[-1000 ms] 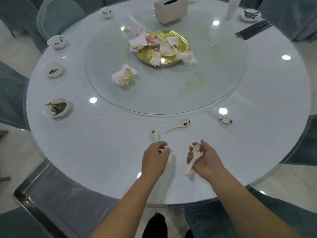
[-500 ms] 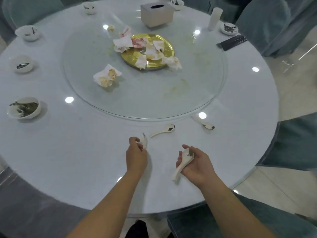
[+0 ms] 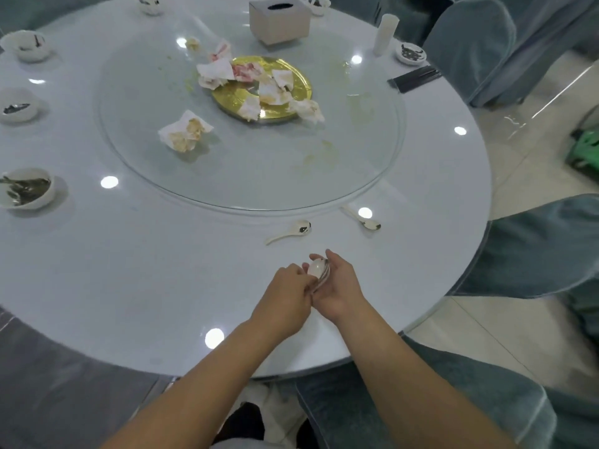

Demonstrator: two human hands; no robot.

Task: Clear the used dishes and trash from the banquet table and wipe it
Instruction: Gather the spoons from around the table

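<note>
My left hand (image 3: 283, 299) and my right hand (image 3: 340, 288) meet above the near part of the round white table (image 3: 129, 286). Stacked white ceramic spoons (image 3: 319, 269) rest in my right palm, and my left fingers touch their handles. Two more soiled white spoons lie on the table beyond: one (image 3: 288, 231) in the middle, another (image 3: 364, 220) to its right. A gold plate (image 3: 298, 89) with crumpled stained napkins sits on the glass turntable (image 3: 246, 176). A separate crumpled napkin (image 3: 184, 132) lies left of it.
Small dirty bowls stand along the left rim (image 3: 24, 187) (image 3: 17, 108) (image 3: 26, 43). At the far side are a tissue box (image 3: 278, 19), a white cup (image 3: 385, 34), a sauce dish (image 3: 411, 53) and dark chopsticks (image 3: 415, 79). Teal-covered chairs (image 3: 534, 247) ring the table.
My left hand lifted a spoon off the table and carried it right onto the spoon in my right hand. The view has shifted right.
</note>
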